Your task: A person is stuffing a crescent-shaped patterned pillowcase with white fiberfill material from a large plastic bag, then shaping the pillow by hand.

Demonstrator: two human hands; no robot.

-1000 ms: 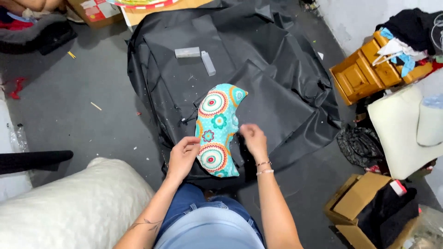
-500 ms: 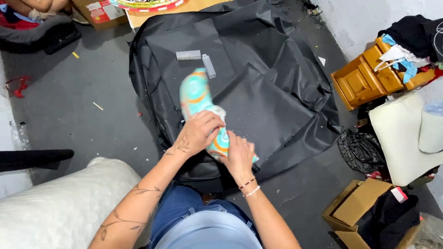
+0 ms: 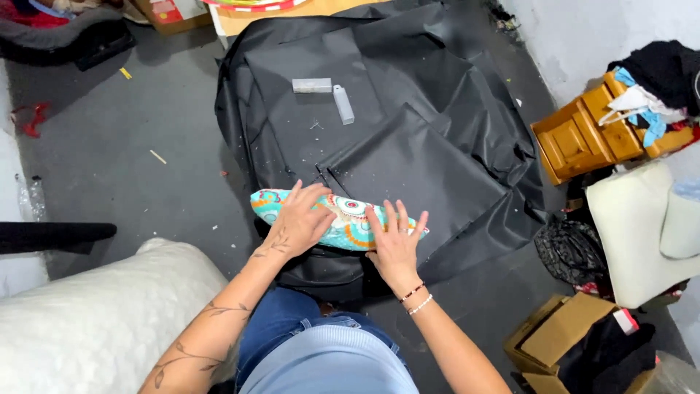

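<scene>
A turquoise patterned cushion piece (image 3: 350, 219) with orange circle motifs lies sideways on the near edge of a black fabric sheet (image 3: 408, 95) spread over the floor. My left hand (image 3: 299, 219) presses flat on the cushion's left half, fingers spread. My right hand (image 3: 397, 244) lies flat on its right end, fingers apart. Neither hand grips it.
Two grey metal bars (image 3: 312, 85) (image 3: 343, 104) lie on the black sheet farther away. A small wooden drawer unit (image 3: 583, 135) with clothes stands at right, a white cushion (image 3: 634, 226) and cardboard boxes (image 3: 561, 335) nearer. White padding (image 3: 95, 321) sits at lower left.
The cushion piece went from lying lengthwise away from me to lying sideways. My hands turned it and now rest flat on top of it.
</scene>
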